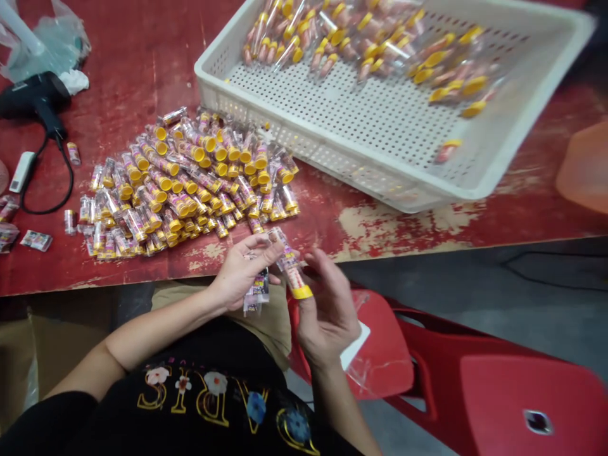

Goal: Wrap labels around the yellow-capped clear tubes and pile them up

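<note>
My left hand point(244, 269) is closed, with finger and thumb pinching the upper end of a small clear tube with a yellow cap point(293, 273). A printed plastic sleeve covers the tube's upper part. Below the same palm hangs a bunch of flat printed sleeves point(257, 291). My right hand point(329, 307) is beside the tube, fingers stretched out and slightly blurred, thumb at the yellow cap. Beyond my hands, a large pile of sleeved tubes with yellow caps point(190, 183) lies on the red table point(156, 69).
A white perforated crate point(327, 123) at the back right holds many yellow-capped tubes point(380, 38). At left lie a black heat gun point(38, 98) with its cable, a clear plastic bag point(57, 38) and small printed packets point(36, 240). Red chairs point(522, 380) stand at lower right.
</note>
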